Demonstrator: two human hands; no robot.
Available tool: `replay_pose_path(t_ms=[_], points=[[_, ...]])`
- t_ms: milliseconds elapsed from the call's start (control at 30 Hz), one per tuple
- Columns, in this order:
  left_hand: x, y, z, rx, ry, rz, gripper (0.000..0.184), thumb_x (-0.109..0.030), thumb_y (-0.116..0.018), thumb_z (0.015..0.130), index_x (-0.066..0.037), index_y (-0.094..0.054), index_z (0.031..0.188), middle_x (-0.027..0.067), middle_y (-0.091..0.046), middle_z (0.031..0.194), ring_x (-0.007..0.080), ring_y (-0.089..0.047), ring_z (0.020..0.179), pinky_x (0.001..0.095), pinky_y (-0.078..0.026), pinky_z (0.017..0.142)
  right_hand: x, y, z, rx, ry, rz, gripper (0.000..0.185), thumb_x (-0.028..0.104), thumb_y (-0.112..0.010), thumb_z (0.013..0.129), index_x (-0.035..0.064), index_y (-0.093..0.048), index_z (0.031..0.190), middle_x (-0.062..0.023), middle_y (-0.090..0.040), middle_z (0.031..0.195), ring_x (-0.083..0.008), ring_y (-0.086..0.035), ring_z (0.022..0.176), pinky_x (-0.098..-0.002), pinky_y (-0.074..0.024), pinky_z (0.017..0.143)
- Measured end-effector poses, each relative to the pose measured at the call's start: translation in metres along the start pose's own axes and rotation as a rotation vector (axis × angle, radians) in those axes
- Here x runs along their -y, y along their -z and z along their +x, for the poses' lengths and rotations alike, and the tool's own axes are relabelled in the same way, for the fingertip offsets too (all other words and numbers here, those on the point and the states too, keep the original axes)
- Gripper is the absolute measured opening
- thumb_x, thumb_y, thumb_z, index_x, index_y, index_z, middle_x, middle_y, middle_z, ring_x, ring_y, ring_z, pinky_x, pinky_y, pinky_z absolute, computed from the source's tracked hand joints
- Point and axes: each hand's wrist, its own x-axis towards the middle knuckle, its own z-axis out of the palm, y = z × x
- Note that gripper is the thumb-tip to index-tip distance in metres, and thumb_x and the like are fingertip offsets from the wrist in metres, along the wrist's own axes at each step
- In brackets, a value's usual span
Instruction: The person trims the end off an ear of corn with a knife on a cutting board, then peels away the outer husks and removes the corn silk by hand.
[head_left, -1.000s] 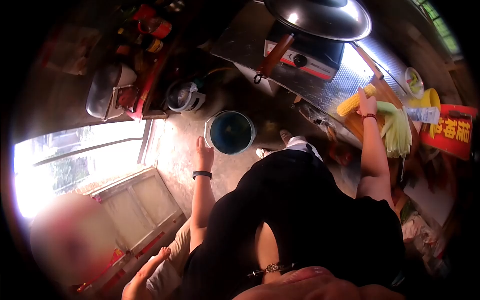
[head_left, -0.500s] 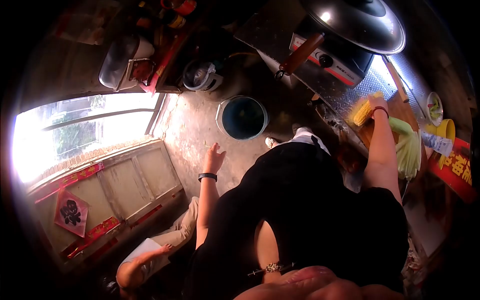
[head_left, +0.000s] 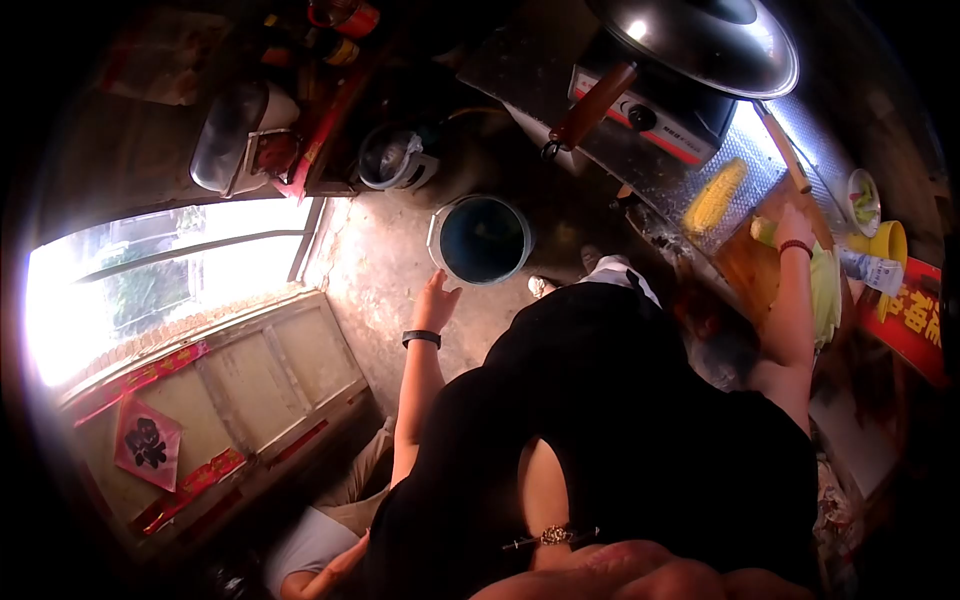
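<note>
Black top was short-sleeved, keyhole-cut, with ornate clasp; left wristband was dark; right bracelet reddish, perhaps beaded.

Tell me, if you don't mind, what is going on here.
A person is handling corn at a counter. The right grip is at some pale-green husks over a wooden board; how firmly it closes is hard to tell. A bare yellow corn cob lies apart from it. The left grip looks empty, fingers spread, near a bucket. A lidded pan sits on the stove.
</note>
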Motion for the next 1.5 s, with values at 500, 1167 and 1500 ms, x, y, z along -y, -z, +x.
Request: replay_pose_path(t_ms=[500, 1167, 1500], points=[[0.029, -0.019, 0.002, 0.096, -0.035, 0.091, 0.049, -0.023, -0.070, 0.081, -0.001, -0.050, 0.120, 0.0181, -0.064, 0.114, 0.0293, -0.068, 0.082, 0.0366, -0.053, 0.072, -0.032, 0.032, -0.062, -0.414, 0.350, 0.306, 0.057, 0.005, -0.071, 0.072, 0.0149, -0.050, 0.124, -0.0074, -0.055, 0.125, -0.0277, -0.049, 0.121, -0.0409, -0.0399, 0.099], [-0.105, 0.034, -0.005, 0.291, -0.443, -0.911, 0.102, -0.027, -0.084, 0.072, 0.000, -0.019, 0.146, 0.0136, -0.037, 0.147, 0.0245, -0.032, 0.137, 0.0411, -0.028, 0.111, 0.298, 0.138, -0.232, 0.825, 1.139, 1.517, 0.050, 0.003, -0.074, 0.074, 0.0000, -0.054, 0.120, -0.0069, -0.061, 0.113, -0.0166, -0.058, 0.105, -0.0315, -0.0456, 0.093], [-0.045, 0.063, -0.068, -0.029, -0.153, -1.208, 0.072, -0.028, -0.080, 0.078, -0.004, -0.042, 0.134, 0.0058, -0.057, 0.116, 0.0134, -0.055, 0.105, 0.0280, -0.045, 0.091, 0.436, 0.136, -0.319, 1.077, 1.294, 1.203, 0.054, 0.025, -0.067, 0.089, -0.0002, -0.042, 0.129, -0.0095, -0.057, 0.118, -0.0169, -0.057, 0.105, -0.0314, -0.0474, 0.089]])
